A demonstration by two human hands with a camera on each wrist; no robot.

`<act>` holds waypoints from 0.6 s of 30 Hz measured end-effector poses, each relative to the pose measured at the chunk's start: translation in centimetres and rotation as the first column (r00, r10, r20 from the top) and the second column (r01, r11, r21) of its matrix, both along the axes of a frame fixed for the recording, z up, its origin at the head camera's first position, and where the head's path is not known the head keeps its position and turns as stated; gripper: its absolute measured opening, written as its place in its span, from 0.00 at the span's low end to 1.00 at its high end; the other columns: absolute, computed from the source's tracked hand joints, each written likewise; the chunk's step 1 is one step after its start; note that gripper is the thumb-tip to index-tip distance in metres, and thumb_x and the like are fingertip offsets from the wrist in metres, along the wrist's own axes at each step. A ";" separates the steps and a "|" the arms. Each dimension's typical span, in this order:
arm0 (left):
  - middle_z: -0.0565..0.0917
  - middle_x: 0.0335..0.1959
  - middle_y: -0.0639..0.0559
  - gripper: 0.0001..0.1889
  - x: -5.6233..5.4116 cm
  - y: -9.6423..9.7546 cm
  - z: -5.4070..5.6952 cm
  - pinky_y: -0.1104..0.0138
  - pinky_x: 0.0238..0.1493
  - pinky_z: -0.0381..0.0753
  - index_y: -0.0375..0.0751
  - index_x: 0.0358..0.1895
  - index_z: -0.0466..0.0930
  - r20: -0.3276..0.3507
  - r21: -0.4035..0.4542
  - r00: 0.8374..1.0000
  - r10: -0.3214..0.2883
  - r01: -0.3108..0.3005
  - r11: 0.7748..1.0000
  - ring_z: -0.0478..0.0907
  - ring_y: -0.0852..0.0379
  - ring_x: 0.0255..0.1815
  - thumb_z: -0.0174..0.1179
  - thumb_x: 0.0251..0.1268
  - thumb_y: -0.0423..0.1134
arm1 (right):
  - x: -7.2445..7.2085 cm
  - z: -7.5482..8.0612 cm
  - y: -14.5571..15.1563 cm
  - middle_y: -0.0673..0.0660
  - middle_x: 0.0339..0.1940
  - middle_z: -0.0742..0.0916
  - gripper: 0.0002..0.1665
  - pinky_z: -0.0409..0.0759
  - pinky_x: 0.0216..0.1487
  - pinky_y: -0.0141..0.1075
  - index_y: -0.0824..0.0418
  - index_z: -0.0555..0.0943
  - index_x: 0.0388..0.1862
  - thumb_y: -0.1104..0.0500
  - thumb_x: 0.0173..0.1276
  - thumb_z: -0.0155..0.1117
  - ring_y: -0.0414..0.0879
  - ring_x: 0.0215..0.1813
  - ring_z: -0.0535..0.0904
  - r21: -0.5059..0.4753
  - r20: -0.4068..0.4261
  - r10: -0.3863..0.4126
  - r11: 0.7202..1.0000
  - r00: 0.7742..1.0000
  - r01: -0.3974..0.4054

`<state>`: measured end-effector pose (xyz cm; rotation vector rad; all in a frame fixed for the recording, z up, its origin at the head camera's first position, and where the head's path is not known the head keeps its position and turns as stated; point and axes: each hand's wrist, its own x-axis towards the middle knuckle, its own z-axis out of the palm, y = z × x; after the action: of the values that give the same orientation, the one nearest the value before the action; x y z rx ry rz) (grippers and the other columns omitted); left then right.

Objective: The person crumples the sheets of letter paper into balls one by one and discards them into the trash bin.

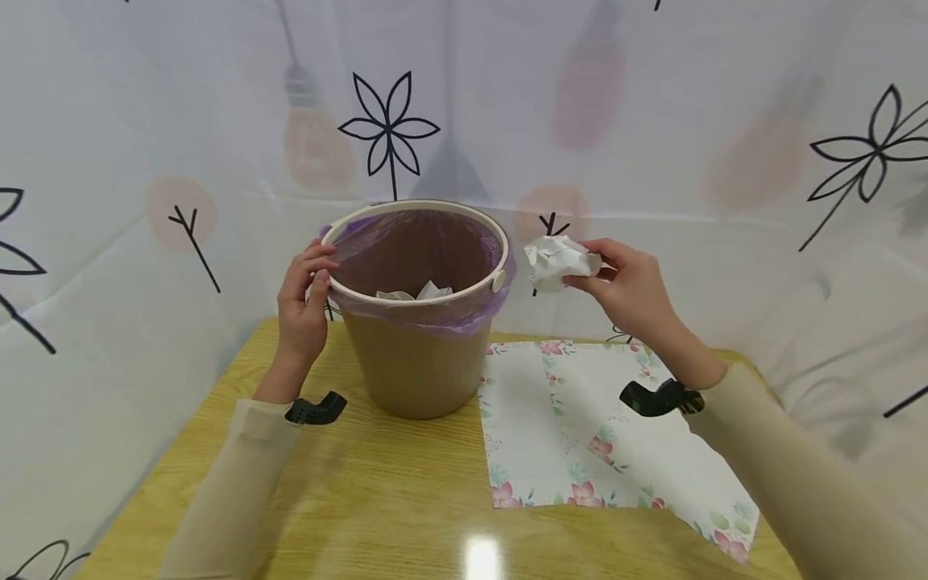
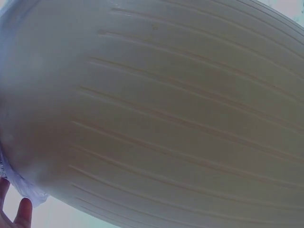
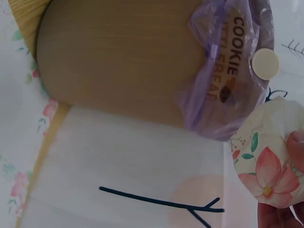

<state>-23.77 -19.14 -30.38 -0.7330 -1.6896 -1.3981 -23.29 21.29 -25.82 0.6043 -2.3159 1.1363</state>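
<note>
A beige trash bin (image 1: 420, 370) lined with a purple plastic bag (image 1: 464, 318) stands upright on the table. My left hand (image 1: 303, 302) holds its rim on the left side, fingers bent over the edge and thumb in front. Only the tips of that hand show in the left wrist view, beside the bag. To the right of the bin, at rim height, my right hand (image 1: 627, 282) pinches a crumpled paper (image 1: 557, 262) between thumb and fingers. The right wrist view shows a pink flower printed on this paper. White crumpled pieces (image 1: 433, 291) lie inside the bin.
A floral-edged white sheet (image 1: 551, 435) lies on the wooden table (image 1: 391, 499), right of the bin. A patterned white curtain (image 1: 464, 105) hangs behind the table. The bin carries a round handle knob (image 1: 499, 280) on its right side.
</note>
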 end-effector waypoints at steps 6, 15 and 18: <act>0.72 0.54 0.20 0.13 0.1 0.1 0.0 0.56 0.73 0.58 0.17 0.44 0.74 -0.011 0.008 1.000 -0.001 0.001 1.000 0.59 0.30 0.72 0.46 0.76 0.29 | -0.9 1.9 -0.5 0.61 0.51 0.86 0.21 0.81 0.49 0.29 0.68 0.82 0.51 0.67 0.58 0.76 0.51 0.49 0.82 0.045 -0.007 -0.016 0.999 1.000 0.016; 0.72 0.54 0.20 0.13 0.1 0.3 -0.1 0.55 0.74 0.58 0.16 0.44 0.73 -0.031 0.011 0.999 -0.008 0.008 1.000 0.58 0.29 0.72 0.46 0.76 0.29 | -2.2 4.2 -2.1 0.59 0.49 0.86 0.22 0.81 0.47 0.27 0.64 0.81 0.54 0.62 0.62 0.74 0.41 0.45 0.82 0.056 0.033 0.065 0.996 0.997 -0.067; 0.72 0.53 0.19 0.12 0.0 0.4 -0.1 0.53 0.74 0.55 0.16 0.43 0.73 -0.044 0.014 0.999 -0.008 0.009 1.000 0.58 0.28 0.71 0.45 0.75 0.27 | -2.7 4.7 -2.7 0.58 0.50 0.86 0.22 0.81 0.46 0.27 0.63 0.82 0.56 0.62 0.62 0.74 0.41 0.44 0.81 0.052 0.031 0.097 0.994 0.995 -0.098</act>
<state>-23.72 -18.77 -30.44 -0.7583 -1.6426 -1.3888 -25.98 18.58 -21.16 0.7326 -2.3701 1.1372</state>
